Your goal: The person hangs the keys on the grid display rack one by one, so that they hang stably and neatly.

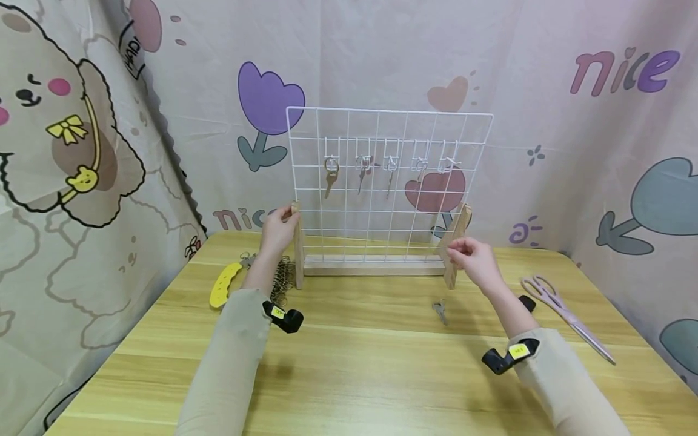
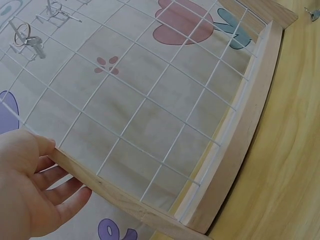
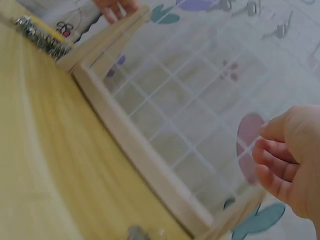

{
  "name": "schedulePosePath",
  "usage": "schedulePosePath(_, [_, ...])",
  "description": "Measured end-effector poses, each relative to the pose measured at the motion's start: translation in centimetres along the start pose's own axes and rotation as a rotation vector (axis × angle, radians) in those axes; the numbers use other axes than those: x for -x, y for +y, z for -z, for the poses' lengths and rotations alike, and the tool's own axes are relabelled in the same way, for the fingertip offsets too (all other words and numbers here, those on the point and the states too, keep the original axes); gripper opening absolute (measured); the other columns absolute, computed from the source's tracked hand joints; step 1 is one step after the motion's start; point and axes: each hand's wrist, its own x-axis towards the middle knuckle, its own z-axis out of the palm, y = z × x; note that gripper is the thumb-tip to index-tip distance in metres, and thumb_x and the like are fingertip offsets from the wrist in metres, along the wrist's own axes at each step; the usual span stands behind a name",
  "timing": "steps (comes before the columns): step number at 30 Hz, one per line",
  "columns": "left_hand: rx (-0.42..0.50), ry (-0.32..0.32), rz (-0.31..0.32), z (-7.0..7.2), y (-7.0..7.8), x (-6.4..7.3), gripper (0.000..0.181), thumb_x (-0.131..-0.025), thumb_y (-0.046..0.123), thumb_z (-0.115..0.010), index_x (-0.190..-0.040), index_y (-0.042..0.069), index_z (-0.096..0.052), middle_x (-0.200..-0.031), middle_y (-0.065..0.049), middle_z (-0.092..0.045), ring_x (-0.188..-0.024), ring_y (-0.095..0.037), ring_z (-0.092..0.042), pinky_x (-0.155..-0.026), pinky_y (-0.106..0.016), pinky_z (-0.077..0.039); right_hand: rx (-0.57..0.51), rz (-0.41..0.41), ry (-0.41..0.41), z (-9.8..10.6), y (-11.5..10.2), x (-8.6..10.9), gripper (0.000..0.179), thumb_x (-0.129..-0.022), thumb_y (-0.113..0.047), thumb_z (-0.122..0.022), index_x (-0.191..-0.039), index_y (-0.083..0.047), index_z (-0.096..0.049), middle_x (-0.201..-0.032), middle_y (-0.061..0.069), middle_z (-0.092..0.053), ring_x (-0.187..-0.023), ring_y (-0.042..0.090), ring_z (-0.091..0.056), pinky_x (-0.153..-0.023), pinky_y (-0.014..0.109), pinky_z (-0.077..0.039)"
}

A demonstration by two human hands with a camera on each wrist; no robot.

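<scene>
A white wire grid rack with wooden feet stands upright on the table. Several keys, such as a brass one, hang by rings from white hooks on it. At the top of the left wooden post, my left hand grips the wood, thumb on one side and fingers on the other. My right hand is beside the right wooden post; in the right wrist view its fingers are loosely bent, apart from the post, with nothing visible in them. A loose silver key lies in front of the rack.
Left of the rack are a yellow-handled tool and a heap of metal rings, partly behind the left arm. Pink scissors lie at the right, near a small black object. A printed curtain hangs behind the table.
</scene>
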Motion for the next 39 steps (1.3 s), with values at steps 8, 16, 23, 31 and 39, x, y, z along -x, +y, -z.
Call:
schedulePosePath(8, [0.004,-0.009,0.002,0.1,-0.1,0.1,0.046,-0.099,0.021,-0.046,-0.14,0.002,-0.038,-0.137,-0.017,-0.044,-0.126,-0.032,-0.04,-0.103,-0.041,-0.036,0.046,-0.077,-0.126,-0.1,3.3,2.4,0.023,-0.088,-0.002,-0.06,-0.105,0.013,-0.057,-0.091,0.019,-0.063,-0.078,0.025,-0.059,-0.061,0.026,-0.053])
schedulePosePath(16, [-0.009,-0.004,-0.005,0.2,0.1,0.0,0.046,-0.099,0.023,-0.046,-0.14,0.003,-0.039,-0.137,-0.016,-0.045,-0.126,-0.032,-0.04,-0.103,-0.041,-0.036,0.029,-0.117,-0.226,-1.3,5.3,3.6,0.027,-0.085,0.0,-0.061,-0.107,0.015,-0.055,-0.091,0.017,-0.062,-0.074,0.013,-0.055,-0.061,0.028,-0.051])
schedulePosePath(23, [0.004,-0.013,0.0,0.1,0.0,0.0,0.046,-0.099,0.022,-0.046,-0.139,0.002,-0.04,-0.136,-0.016,-0.045,-0.126,-0.031,-0.04,-0.103,-0.041,-0.037,0.071,-0.112,-0.272,-2.6,6.6,4.1,0.022,-0.083,0.001,-0.064,-0.101,0.012,-0.059,-0.088,0.014,-0.063,-0.073,0.014,-0.055,-0.059,0.025,-0.048])
schedulePosePath(31, [0.007,-0.012,0.003,0.1,-0.1,0.0,0.046,-0.099,0.022,-0.046,-0.14,0.002,-0.039,-0.137,-0.016,-0.044,-0.127,-0.031,-0.04,-0.104,-0.041,-0.035,0.154,-0.056,-0.212,-3.4,7.2,4.4,0.012,-0.08,0.001,-0.066,-0.092,0.005,-0.064,-0.084,0.009,-0.064,-0.076,0.016,-0.056,-0.067,0.028,-0.046])
schedulePosePath(39, [-0.005,-0.007,0.006,0.0,0.1,0.2,0.047,-0.098,0.023,-0.047,-0.139,0.001,-0.04,-0.135,-0.017,-0.046,-0.125,-0.032,-0.042,-0.103,-0.041,-0.037,0.225,-0.044,-0.191,-3.4,7.1,4.5,0.003,-0.083,-0.002,-0.066,-0.084,0.001,-0.065,-0.079,0.006,-0.063,-0.072,0.015,-0.051,-0.065,0.029,-0.041])
